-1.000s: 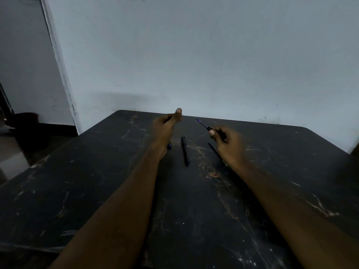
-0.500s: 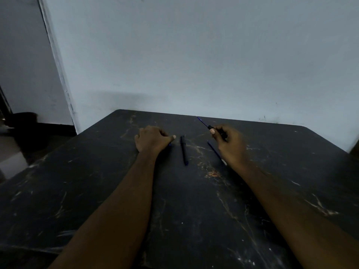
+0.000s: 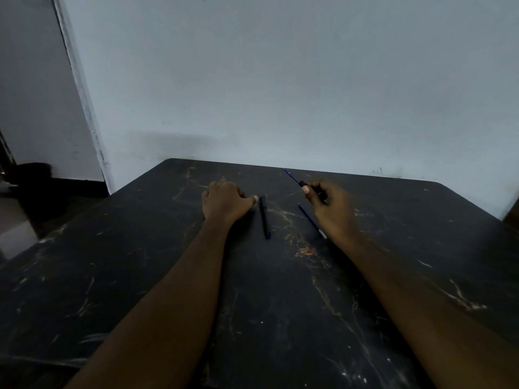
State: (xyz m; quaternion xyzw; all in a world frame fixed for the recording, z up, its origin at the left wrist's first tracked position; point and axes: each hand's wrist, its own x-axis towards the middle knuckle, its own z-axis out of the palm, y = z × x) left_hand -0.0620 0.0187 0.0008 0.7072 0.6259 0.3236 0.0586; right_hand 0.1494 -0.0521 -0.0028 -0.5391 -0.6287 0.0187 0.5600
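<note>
Gripping a pen insert (image 3: 293, 177) between thumb and curled fingers: right hand (image 3: 332, 209), at far part of black marble table (image 3: 140, 262). Insert is a thin blue refill with a black collar at the fingertips, its point angled up and away toward the pale wall (image 3: 280, 80).

Left hand (image 3: 224, 202) back-up on tabletop, fingers curled under; cannot tell whether they enclose anything. Thumb tip just beside far end of black pen barrel (image 3: 264, 217); contact unclear.

Barrel lies flat between the hands, running away from the person.

Also a loose blue refill (image 3: 310, 220), flat on table, just beside right hand's inner edge.
</note>
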